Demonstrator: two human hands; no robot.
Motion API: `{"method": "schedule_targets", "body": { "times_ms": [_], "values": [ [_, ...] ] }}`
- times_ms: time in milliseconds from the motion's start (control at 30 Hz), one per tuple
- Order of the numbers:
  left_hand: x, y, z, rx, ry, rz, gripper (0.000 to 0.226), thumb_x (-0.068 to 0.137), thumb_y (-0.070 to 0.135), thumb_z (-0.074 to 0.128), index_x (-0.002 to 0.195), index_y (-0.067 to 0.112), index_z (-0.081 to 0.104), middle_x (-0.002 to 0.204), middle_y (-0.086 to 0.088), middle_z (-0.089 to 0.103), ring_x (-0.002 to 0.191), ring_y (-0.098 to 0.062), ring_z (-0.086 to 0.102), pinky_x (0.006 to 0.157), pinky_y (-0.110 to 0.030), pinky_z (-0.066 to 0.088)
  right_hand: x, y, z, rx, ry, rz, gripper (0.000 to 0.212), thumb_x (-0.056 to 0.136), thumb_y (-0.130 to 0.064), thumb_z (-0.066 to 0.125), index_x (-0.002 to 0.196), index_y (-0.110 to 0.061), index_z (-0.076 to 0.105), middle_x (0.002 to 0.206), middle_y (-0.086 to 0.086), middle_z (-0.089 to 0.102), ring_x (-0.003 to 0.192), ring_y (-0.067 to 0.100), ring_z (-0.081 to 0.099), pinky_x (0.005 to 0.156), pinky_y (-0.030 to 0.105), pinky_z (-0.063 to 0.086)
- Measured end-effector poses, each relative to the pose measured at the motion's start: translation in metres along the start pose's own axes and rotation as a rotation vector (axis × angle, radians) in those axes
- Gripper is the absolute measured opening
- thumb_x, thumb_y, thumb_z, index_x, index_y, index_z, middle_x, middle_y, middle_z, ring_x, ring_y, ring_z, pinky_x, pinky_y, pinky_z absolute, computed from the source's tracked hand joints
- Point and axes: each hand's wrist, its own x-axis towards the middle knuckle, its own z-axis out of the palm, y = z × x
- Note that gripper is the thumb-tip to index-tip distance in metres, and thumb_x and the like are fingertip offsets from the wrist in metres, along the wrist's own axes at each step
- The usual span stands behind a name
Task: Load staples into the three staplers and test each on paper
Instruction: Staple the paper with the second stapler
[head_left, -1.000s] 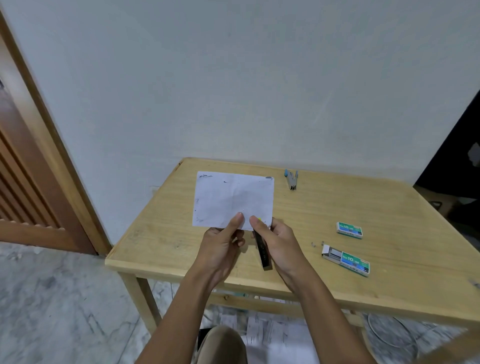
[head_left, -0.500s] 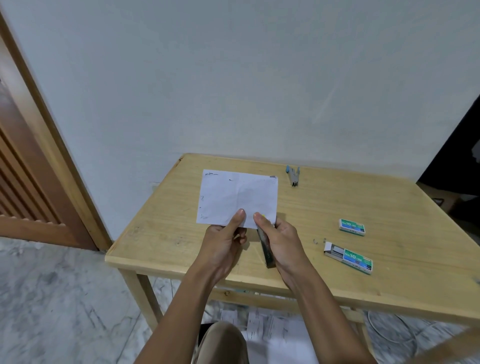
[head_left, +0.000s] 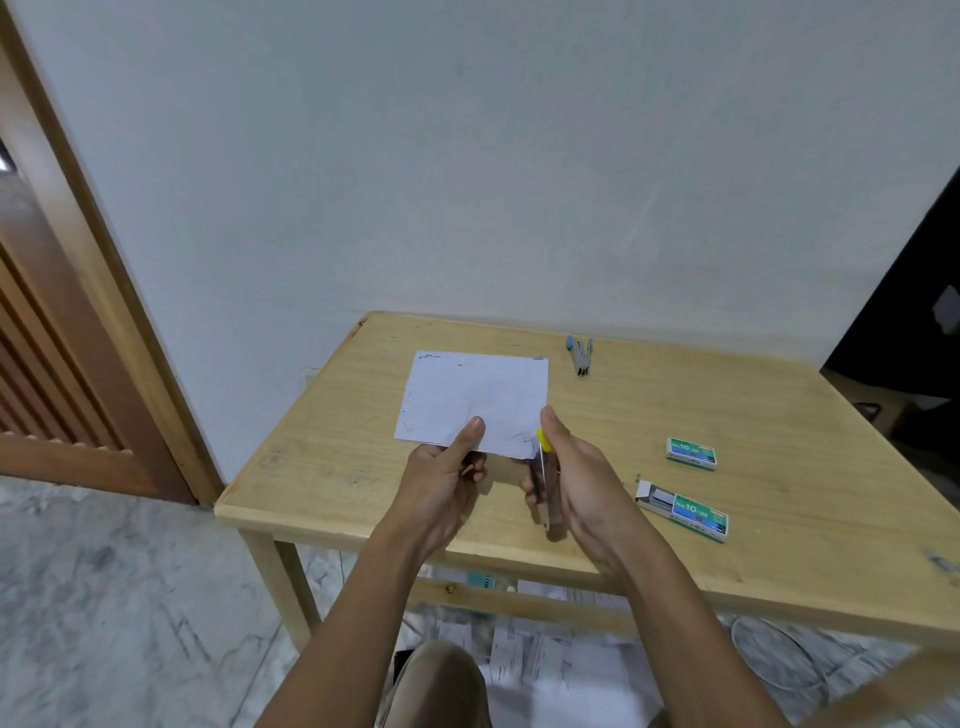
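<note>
A white sheet of paper (head_left: 472, 400) is held over the wooden table (head_left: 779, 545). My left hand (head_left: 441, 483) pinches its near edge, thumb on top. My right hand (head_left: 582, 483) grips a dark stapler (head_left: 544, 488) with a yellow tip at the sheet's near right corner, thumb up beside it. A second, blue-grey stapler (head_left: 581, 355) lies at the back of the table. An open box of staples (head_left: 684, 510) with the strip showing lies to the right, and a closed box (head_left: 692, 453) sits behind it. No third stapler shows.
A white wall runs behind the table and a brown wooden door (head_left: 47, 364) stands at the left. Papers (head_left: 545, 660) lie on the marble floor under the table. A dark opening (head_left: 909, 332) is at the far right.
The yellow tip of the stapler now shows at the paper's corner and my right thumb has lifted. The view has shifted slightly; both hands stay at the sheet's near edge.
</note>
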Motion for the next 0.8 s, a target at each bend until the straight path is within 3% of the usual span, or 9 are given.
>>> {"method": "schedule_targets", "body": {
  "times_ms": [100, 233, 333, 433, 600, 700, 767, 800],
  "values": [
    [-0.001, 0.0, 0.0, 0.006, -0.01, 0.008, 0.02, 0.088, 0.022, 0.069, 0.095, 0.003, 0.066, 0.062, -0.001, 0.05, 0.055, -0.012, 0.042, 0.057, -0.024, 0.038, -0.007, -0.001, -0.003, -0.06, 0.027, 0.016, 0.055, 0.089, -0.067, 0.048, 0.094, -0.015, 0.066, 0.061, -0.001, 0.055, 0.05, 0.014, 0.044, 0.051, 0.029, 0.038],
    [-0.002, 0.001, -0.001, -0.039, -0.017, 0.01, 0.02, 0.091, 0.019, 0.067, 0.105, 0.005, 0.067, 0.068, 0.0, 0.055, 0.056, -0.011, 0.045, 0.054, -0.023, 0.039, -0.014, -0.008, -0.006, -0.096, -0.016, 0.045, 0.053, 0.093, -0.065, 0.042, 0.085, -0.016, 0.062, 0.053, -0.008, 0.052, 0.047, 0.011, 0.039, 0.048, 0.025, 0.034],
    [0.0, 0.001, -0.002, -0.054, 0.0, -0.017, 0.021, 0.092, 0.02, 0.066, 0.106, 0.004, 0.065, 0.066, -0.002, 0.053, 0.055, -0.012, 0.045, 0.051, -0.023, 0.041, -0.013, -0.01, -0.014, -0.123, 0.023, 0.084, 0.057, 0.09, -0.068, 0.046, 0.083, -0.013, 0.059, 0.059, -0.002, 0.053, 0.047, 0.012, 0.041, 0.048, 0.026, 0.035],
    [0.004, 0.006, -0.004, -0.032, 0.03, -0.084, 0.017, 0.093, 0.021, 0.065, 0.1, 0.005, 0.064, 0.064, -0.004, 0.05, 0.053, -0.014, 0.044, 0.047, -0.025, 0.042, -0.009, -0.012, -0.028, -0.054, 0.025, 0.119, 0.056, 0.074, -0.069, 0.061, 0.079, -0.013, 0.061, 0.069, 0.006, 0.052, 0.049, 0.017, 0.042, 0.052, 0.031, 0.032],
    [0.033, 0.037, -0.016, 0.632, 0.266, 0.034, 0.026, 0.09, 0.032, 0.067, 0.097, 0.007, 0.07, 0.082, -0.001, 0.07, 0.071, -0.018, 0.063, 0.059, -0.026, 0.044, -0.012, -0.015, -0.048, 0.019, 0.019, 0.047, 0.034, 0.1, -0.034, 0.05, 0.088, -0.004, 0.06, 0.076, 0.011, 0.054, 0.059, 0.018, 0.048, 0.056, 0.032, 0.037],
    [0.057, 0.049, -0.033, 0.913, 0.321, 0.114, 0.031, 0.089, 0.035, 0.064, 0.1, 0.007, 0.071, 0.098, -0.006, 0.073, 0.097, -0.027, 0.067, 0.075, -0.034, 0.052, -0.021, -0.021, -0.051, -0.019, 0.017, -0.007, 0.041, 0.1, -0.038, 0.049, 0.097, 0.0, 0.065, 0.071, 0.009, 0.06, 0.063, 0.018, 0.054, 0.062, 0.032, 0.044],
    [0.069, 0.049, -0.044, 1.183, 0.5, 0.103, 0.055, 0.085, 0.044, 0.066, 0.123, 0.004, 0.057, 0.124, -0.014, 0.06, 0.117, -0.034, 0.054, 0.093, -0.043, 0.047, -0.027, -0.027, -0.051, -0.161, 0.049, -0.055, 0.043, 0.099, -0.044, 0.049, 0.099, -0.006, 0.07, 0.073, 0.006, 0.067, 0.067, 0.018, 0.059, 0.07, 0.035, 0.048],
    [0.07, 0.048, -0.046, 1.27, 0.613, 0.103, 0.073, 0.083, 0.047, 0.068, 0.135, 0.003, 0.04, 0.139, -0.019, 0.043, 0.125, -0.038, 0.043, 0.098, -0.046, 0.041, -0.028, -0.028, -0.051, -0.227, 0.061, -0.079, 0.041, 0.097, -0.046, 0.05, 0.1, -0.011, 0.071, 0.075, 0.005, 0.07, 0.068, 0.017, 0.062, 0.073, 0.037, 0.05]
  ]
}}
